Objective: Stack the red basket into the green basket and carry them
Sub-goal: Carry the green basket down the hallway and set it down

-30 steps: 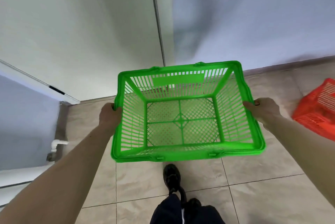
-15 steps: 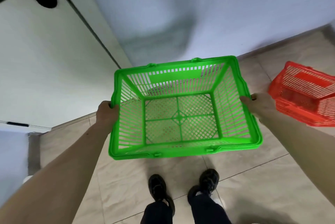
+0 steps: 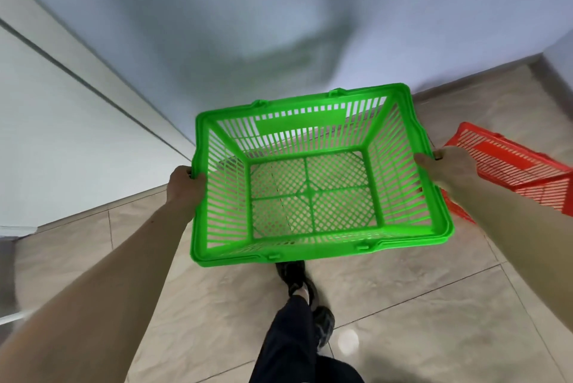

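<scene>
From the head camera, the green basket is held in the air above the tiled floor, its open top facing up and nothing inside it. The left hand has its grip closed around the basket's left rim, and the right hand has its grip closed on the right rim. The red basket sits on the floor to the right, near the wall, partly hidden behind the right hand and the green basket's right edge. Below the green basket, dark shoes and dark trousers show.
</scene>
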Motion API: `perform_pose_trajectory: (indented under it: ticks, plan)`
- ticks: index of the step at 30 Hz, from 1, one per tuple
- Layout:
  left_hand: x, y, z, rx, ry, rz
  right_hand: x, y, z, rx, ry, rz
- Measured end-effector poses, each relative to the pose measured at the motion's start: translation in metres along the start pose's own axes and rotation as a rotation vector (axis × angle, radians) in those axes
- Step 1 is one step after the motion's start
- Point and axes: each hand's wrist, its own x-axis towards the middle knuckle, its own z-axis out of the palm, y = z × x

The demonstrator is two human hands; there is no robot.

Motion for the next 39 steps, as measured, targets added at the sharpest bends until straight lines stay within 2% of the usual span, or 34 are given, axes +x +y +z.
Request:
perform_pose_trajectory:
  ticks: [12, 25, 31, 39]
  plan:
    - [0.038, 0.058, 0.066, -0.012, 0.037, -0.079, 0.12, -0.002, -0.005, 0.016, -0.015, -0.033]
    - [0.001, 0.053, 0.184, 0.041, 0.174, -0.233, 0.243, 0.021, -0.014, -0.272, -0.174, -0.249]
    - [0.007, 0.032, 0.234, 0.05, 0.201, -0.265, 0.283, 0.047, 0.034, -0.323, -0.202, -0.293]
    - [0.054, -0.019, 0.317, 0.035, 0.255, -0.306, 0.343, 0.084, 0.137, -0.357, -0.209, -0.335]
